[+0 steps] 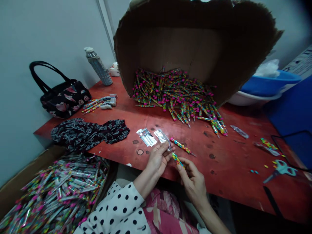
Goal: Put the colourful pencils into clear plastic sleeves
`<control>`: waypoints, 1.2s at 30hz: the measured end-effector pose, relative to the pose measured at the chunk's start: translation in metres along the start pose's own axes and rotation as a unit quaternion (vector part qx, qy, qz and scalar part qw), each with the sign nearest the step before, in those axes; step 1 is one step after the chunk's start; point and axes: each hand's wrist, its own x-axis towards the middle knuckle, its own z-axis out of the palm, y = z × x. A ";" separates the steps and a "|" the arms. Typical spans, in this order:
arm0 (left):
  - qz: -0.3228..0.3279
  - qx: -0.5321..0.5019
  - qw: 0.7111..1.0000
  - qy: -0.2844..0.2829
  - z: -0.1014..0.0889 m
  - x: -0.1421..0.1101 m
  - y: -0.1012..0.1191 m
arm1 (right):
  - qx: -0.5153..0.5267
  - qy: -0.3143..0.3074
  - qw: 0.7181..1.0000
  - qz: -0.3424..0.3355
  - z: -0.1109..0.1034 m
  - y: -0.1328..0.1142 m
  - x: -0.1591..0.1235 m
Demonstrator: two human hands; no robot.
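As a red desk (231,152) stretches out beneath a cardboard box (190,45), its upper edge cropped and its interior deep in shadow, a carton (24,169) of wrapped tubes at lower left runs out of frame. Above the desk's near edge, the right hand (192,180) grips a pellet-filled tube (175,159), its lower end hidden by the fingers. The left hand (158,159) pinches a clear wrapper (169,147) just beside the tube's upper end; whether the two overlap is hard to make out. Another tube (181,146) lies beyond, near flat silvery sachets (146,137), their print unreadable.
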 end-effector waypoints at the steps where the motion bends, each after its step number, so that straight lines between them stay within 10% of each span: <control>1: 0.000 0.004 1.000 -0.003 0.000 0.000 -0.002 | 0.006 0.000 1.000 0.008 0.001 -0.001 0.000; 21: 0.003 0.061 0.993 -0.100 0.000 -0.016 -0.023 | 0.192 -0.016 0.979 0.061 0.016 -0.011 0.020; 28: 0.064 0.017 0.998 -0.017 -0.004 -0.009 -0.008 | 0.235 -0.092 0.962 0.099 0.006 -0.009 0.005; 36: -0.005 0.047 0.997 -0.063 -0.006 -0.015 -0.017 | 0.306 -0.073 0.944 0.098 0.019 -0.008 0.021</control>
